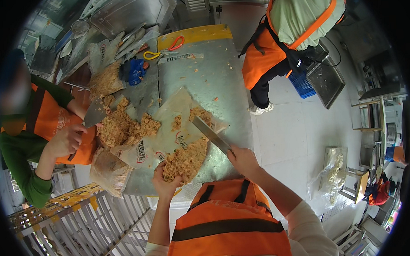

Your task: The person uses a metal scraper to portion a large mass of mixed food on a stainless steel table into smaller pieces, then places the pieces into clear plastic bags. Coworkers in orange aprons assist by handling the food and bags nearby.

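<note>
My right hand (243, 160) grips the handle end of a broad metal blade (211, 134), held edge-on over the near right part of the metal table (220, 83). My left hand (166, 183) is spread against the near end of a mound of crumbly light-brown food mixture (187, 159). That mound lies on an opened printed plastic bag (167, 119), with smaller clumps of the mixture near the blade's tip. Left of the bag sits another heap of mixture (115, 127), beside a co-worker's hand (68, 141).
A co-worker in an orange apron (61, 129) stands left, near a metal scraper (93, 111). Scissors (161, 53), a blue plastic bundle (136, 71) and a filled bag (110, 168) lie on the table. Another person (289, 30) stands beyond its right edge, near a blue crate (301, 84). A slatted rack (93, 223) is lower left.
</note>
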Tool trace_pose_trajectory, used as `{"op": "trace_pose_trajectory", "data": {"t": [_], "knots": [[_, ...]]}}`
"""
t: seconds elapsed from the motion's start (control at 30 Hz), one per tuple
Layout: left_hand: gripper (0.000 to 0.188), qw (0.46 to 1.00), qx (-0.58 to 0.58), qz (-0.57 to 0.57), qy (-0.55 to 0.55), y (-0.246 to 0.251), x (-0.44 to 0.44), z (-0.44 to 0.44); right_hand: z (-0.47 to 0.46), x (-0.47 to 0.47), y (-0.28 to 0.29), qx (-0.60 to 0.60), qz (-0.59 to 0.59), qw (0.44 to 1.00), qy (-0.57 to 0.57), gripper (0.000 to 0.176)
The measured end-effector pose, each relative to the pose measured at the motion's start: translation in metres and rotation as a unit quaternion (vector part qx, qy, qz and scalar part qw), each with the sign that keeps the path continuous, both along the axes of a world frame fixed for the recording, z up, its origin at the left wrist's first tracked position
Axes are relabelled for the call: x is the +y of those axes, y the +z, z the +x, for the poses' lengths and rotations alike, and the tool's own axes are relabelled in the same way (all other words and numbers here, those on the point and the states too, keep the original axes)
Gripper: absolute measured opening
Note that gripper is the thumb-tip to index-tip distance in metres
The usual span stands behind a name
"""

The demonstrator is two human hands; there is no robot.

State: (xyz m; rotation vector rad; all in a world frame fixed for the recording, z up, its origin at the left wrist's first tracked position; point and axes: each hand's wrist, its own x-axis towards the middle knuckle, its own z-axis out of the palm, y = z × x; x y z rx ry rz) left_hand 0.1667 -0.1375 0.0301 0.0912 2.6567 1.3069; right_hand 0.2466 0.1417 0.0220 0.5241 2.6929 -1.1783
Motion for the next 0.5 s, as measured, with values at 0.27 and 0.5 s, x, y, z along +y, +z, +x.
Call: {"op": "trace_pose_trajectory", "data": {"t": [0.27, 0.5], "knots": [[0.04, 0.984, -0.053, 0.141, 0.097, -0.022, -0.043, 0.004, -0.024, -0.011, -0.035, -0.042, 0.126, 0.986, 0.103, 0.016], [0.035, 0.952, -0.08, 0.239, 0.176, -0.022, -0.058, 0.026, -0.04, -0.017, -0.041, -0.027, 0.215, 0.968, 0.13, 0.012]]}}
